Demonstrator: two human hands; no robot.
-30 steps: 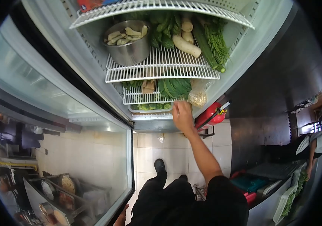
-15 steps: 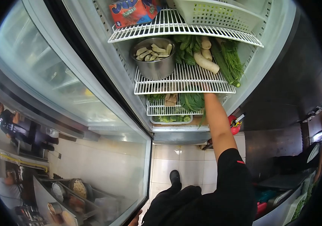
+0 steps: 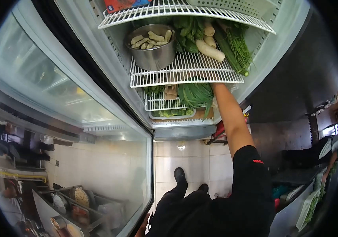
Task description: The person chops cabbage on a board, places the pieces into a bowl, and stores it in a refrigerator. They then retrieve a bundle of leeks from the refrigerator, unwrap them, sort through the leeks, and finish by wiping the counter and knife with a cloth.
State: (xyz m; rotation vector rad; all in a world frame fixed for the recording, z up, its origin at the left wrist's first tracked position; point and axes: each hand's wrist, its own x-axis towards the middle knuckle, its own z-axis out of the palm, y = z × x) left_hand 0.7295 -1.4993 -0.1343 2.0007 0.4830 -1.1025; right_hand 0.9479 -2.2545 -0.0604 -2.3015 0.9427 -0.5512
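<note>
My right arm reaches into the open fridge beneath a white wire shelf (image 3: 185, 81). The right hand is hidden under that shelf, beside long green leaves (image 3: 196, 95), so its fingers cannot be made out. My left hand (image 3: 143, 227) is at the lower edge of the glass door (image 3: 109, 166), with only a part of it showing and its grip unclear. On the shelf above my right hand stand a steel pot (image 3: 153, 57) of cut pale pieces, leafy greens (image 3: 186, 33), white radishes (image 3: 209, 50) and thin green stalks (image 3: 238, 45).
Below are a brown package (image 3: 170, 92) and a white tray (image 3: 173, 117) of green vegetables. A red package (image 3: 121, 4) and a pale basket (image 3: 236, 8) sit on the top shelf. Another person's arm (image 3: 330, 164) is at the far right, near a crate (image 3: 309, 209).
The view has shifted, so the fridge shelves appear higher and slightly to the left. More of the long green leaves shows beside my right arm, and they hang further over the lower shelf's edge.
</note>
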